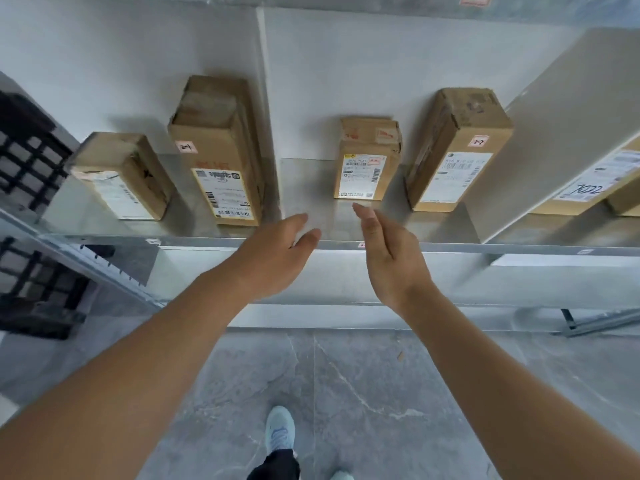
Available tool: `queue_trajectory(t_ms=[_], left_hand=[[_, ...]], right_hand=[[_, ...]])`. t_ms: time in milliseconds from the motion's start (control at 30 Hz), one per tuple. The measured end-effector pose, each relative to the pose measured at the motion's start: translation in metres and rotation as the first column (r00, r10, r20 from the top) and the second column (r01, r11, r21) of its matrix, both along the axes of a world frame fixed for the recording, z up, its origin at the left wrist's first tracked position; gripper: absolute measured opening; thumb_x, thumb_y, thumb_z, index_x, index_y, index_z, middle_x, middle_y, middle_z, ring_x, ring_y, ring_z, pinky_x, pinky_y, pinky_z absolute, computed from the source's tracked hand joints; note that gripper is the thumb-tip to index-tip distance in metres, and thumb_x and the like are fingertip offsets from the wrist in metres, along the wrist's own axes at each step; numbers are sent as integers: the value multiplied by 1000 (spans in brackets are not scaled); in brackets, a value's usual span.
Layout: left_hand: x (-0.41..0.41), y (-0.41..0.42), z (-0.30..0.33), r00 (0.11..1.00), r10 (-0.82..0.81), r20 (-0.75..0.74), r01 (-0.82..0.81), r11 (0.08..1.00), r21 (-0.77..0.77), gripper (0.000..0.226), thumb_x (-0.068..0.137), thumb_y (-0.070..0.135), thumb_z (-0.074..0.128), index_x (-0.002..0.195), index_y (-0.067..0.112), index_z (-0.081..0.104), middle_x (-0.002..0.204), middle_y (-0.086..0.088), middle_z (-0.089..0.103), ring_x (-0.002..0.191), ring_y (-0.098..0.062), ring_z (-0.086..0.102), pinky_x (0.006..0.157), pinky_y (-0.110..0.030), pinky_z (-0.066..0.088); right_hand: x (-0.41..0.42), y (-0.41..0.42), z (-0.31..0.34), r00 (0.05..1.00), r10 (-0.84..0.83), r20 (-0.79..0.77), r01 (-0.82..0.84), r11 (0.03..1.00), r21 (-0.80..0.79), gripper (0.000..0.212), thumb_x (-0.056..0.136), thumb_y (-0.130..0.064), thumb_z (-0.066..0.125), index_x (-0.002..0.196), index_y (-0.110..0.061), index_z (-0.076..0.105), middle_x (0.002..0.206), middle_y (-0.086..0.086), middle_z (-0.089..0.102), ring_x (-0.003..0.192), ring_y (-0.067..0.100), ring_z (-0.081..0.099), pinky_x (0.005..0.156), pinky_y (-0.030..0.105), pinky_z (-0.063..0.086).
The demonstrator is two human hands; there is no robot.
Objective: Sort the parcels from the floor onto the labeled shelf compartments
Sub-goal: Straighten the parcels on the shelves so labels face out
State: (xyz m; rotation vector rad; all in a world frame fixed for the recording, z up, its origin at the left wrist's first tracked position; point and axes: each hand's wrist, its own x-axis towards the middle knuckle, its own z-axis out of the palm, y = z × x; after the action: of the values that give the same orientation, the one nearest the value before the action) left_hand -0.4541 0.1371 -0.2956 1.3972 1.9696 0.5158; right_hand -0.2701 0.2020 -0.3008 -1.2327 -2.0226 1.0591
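Parcels stand upright on the metal shelf (346,220), both hands empty in front of them.

Small parcel (367,161) sits in the middle compartment, just beyond the fingertips of the right hand (388,251), with a taller parcel (457,150) marked 2-2 near it on the right. Across the white divider (266,98), a tall parcel (221,154) and a shorter parcel (121,174) stand in the left compartment. Left hand (277,251) reaches over the shelf edge, fingers straight and relaxed, holding nothing; right hand does likewise, palm turned inward. Another labelled parcel (588,185) lies at far right. Below, grey floor (346,393) and a pale shoe (280,431).
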Motion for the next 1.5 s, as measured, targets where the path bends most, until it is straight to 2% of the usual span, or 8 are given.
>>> queue_trajectory(t_ms=[233,400,567,767,833,933,1167,1500], left_hand=[[-50,-45,12,994,87,-73,-85,996,31,44,108,47,40,119,13,66,124,-10,70,119,-29,61,102,-43,50],[-95,-55,11,997,43,-58,-40,998,57,43,110,42,39,142,22,60,155,2,53,143,-22,48,112,-27,36],[-146,-43,-2,997,6,-76,-8,1000,-23,33,111,36,42,117,16,67,137,-10,66,123,-27,61,77,-17,40],[-183,-22,-11,994,-52,-94,54,998,20,41,105,37,47,144,27,55,144,5,63,128,-23,60,104,-41,50],[-185,-19,-15,993,-47,-109,50,998,29,43,103,35,50,145,28,52,144,3,63,128,-27,60,103,-42,50],[-188,-16,-26,994,-51,-95,55,998,36,54,93,39,45,147,34,45,142,4,64,125,-27,63,104,-46,51],[-191,-13,-42,1000,-6,-20,8,997,82,59,88,33,45,147,38,40,137,2,67,116,-28,68,100,-48,56],[-195,3,-37,997,-1,-81,7,997,76,59,98,17,56,154,28,40,149,0,60,128,-26,61,106,-43,52]], right_hand=[[-50,-30,13,992,126,18,-126,991,37,49,112,-42,32,139,-16,64,134,-1,67,116,4,56,86,-7,29],[-92,-36,8,986,164,20,-165,984,65,43,113,-36,35,133,-15,67,125,5,71,111,10,57,87,13,40],[-133,-36,1,995,96,22,-95,995,-33,41,112,-34,40,146,-19,58,118,-24,55,104,-18,42,81,-9,29],[-175,-24,-24,997,45,60,-35,988,-149,49,108,-31,50,156,-23,41,106,-46,46,105,-14,49,89,-5,35],[-183,-21,-32,996,56,72,-45,989,-143,49,106,-38,48,154,-28,40,128,-32,62,118,0,60,107,18,45],[-187,-19,-42,992,79,98,-64,987,-148,55,96,-50,41,148,-33,42,137,-12,66,124,18,63,107,43,49],[-195,-9,-50,985,148,87,-137,983,-126,65,87,-45,32,148,-24,40,138,-7,64,112,17,61,93,25,48],[-209,2,-42,979,156,133,-136,980,-148,73,88,-47,33,157,-24,30,149,-7,58,129,19,59,109,40,48]])
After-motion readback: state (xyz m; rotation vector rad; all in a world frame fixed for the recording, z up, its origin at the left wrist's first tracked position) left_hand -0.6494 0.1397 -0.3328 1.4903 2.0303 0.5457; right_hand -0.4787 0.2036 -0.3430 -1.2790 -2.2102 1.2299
